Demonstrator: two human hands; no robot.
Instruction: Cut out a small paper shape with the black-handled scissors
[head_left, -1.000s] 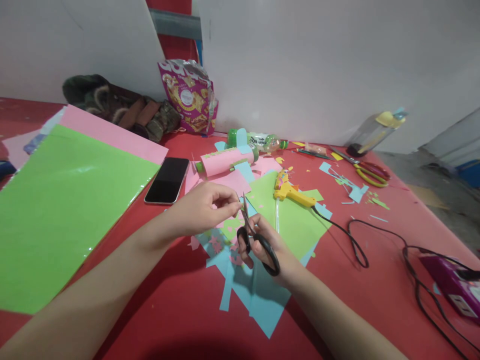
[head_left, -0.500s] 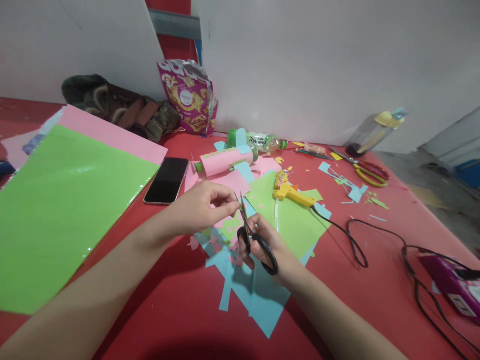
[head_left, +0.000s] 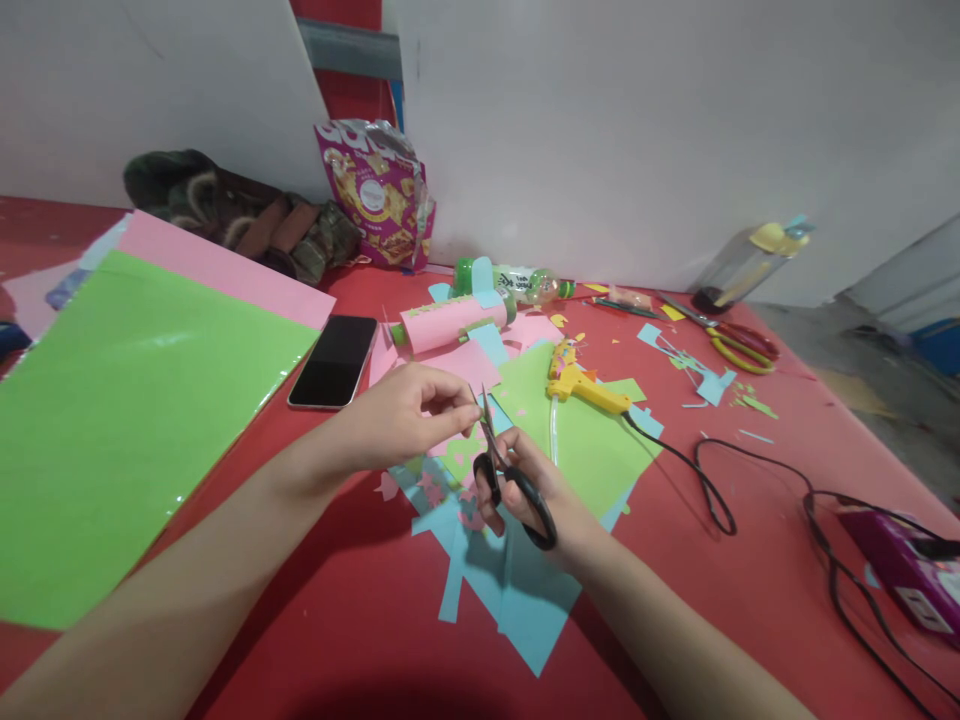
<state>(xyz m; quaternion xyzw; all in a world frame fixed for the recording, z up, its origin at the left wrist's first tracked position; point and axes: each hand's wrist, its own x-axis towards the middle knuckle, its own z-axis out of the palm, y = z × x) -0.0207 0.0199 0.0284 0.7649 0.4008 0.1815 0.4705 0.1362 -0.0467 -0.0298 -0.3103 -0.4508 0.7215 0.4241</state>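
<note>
My right hand point(head_left: 536, 478) grips black-handled scissors point(head_left: 523, 490), with fingers through the loops and the blades slightly parted, pointing up and away. Right beside the blades, my left hand point(head_left: 420, 412) is closed in a pinch on a tiny green paper piece point(head_left: 482, 413), mostly hidden by the fingertips. Beneath both hands lie blue paper sheets point(head_left: 536, 610), a green sheet point(head_left: 600, 470) and scattered pink cut-outs point(head_left: 431, 490). Beyond them is a roll wrapped in pink paper point(head_left: 454, 325) with green ends.
A yellow glue gun point(head_left: 589, 388) lies on the green sheet, its black cord running right to a purple box point(head_left: 904, 570). A phone point(head_left: 334, 362) and large green sheet point(head_left: 150, 400) lie left. Behind are a snack bag point(head_left: 379, 200), green bottle point(head_left: 517, 283) and larger scissors point(head_left: 739, 345).
The scissors' handles and the right-hand fingers have shifted very slightly. My left hand stays almost in place, and everything else is unchanged.
</note>
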